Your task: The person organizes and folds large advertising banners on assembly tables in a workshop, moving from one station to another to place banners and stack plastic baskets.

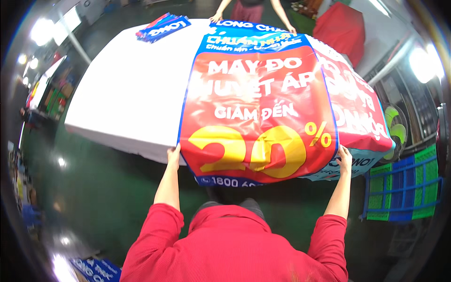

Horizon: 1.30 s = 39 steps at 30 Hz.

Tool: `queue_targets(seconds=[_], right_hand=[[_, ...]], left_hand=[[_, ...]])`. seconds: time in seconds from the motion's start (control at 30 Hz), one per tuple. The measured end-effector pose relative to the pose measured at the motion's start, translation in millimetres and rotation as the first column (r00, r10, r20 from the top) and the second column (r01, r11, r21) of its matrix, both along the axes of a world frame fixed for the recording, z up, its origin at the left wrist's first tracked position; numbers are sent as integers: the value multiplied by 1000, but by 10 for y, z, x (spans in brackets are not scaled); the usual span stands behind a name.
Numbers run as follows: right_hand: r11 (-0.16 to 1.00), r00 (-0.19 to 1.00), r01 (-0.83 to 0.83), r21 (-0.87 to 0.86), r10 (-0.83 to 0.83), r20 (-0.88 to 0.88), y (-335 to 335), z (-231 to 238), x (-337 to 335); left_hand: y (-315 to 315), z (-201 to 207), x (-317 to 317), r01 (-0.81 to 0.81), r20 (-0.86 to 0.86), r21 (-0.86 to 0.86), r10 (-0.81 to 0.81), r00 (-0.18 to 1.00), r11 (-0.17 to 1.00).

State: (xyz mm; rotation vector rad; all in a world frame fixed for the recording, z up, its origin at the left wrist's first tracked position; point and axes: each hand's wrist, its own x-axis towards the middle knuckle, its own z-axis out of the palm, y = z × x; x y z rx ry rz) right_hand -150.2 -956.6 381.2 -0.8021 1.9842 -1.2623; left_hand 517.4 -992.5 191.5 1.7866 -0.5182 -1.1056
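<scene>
Across the right half of the broad white-covered table (127, 89), the large glossy red banner with blue borders and bold yellow and white print (263, 101) lay spread out, its near end drooping past the edge toward you. Your left hand (174, 155) had its fingers closed on the banner's left border near the close corner; your right hand (345, 159) pinched the opposite border, though you could not tell how tightly either one gripped. At the far end, a co-worker's two bare hands (217, 18) rested on the blue top strip. Another red sheet with white lettering (354, 96) lay to its right, just above a pale blue printed sheet (364, 162). A folded blue-and-red printed bundle (164, 29) sat at the table's far left.
</scene>
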Motion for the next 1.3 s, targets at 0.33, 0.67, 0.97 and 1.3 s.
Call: queue_targets(seconds=[0.33, 0.67, 0.97, 1.3], right_hand=[[990, 986, 131, -43, -134, -94, -316, 314, 185], [950, 992, 123, 288, -107, -70, -225, -161, -88], [953, 41, -287, 98, 114, -993, -1023, -113, 1721], [810, -1, -327, 487, 515, -857, -1373, -687, 1787]], left_hand=[[53, 43, 774, 150, 31, -172, -147, 989, 974], [45, -492, 769, -26, 326, 106, -10, 945, 994], [-513, 323, -517, 352, 966, -53, -40, 254, 934], [-498, 432, -1252, 583, 764, 456, -631, 130, 672]])
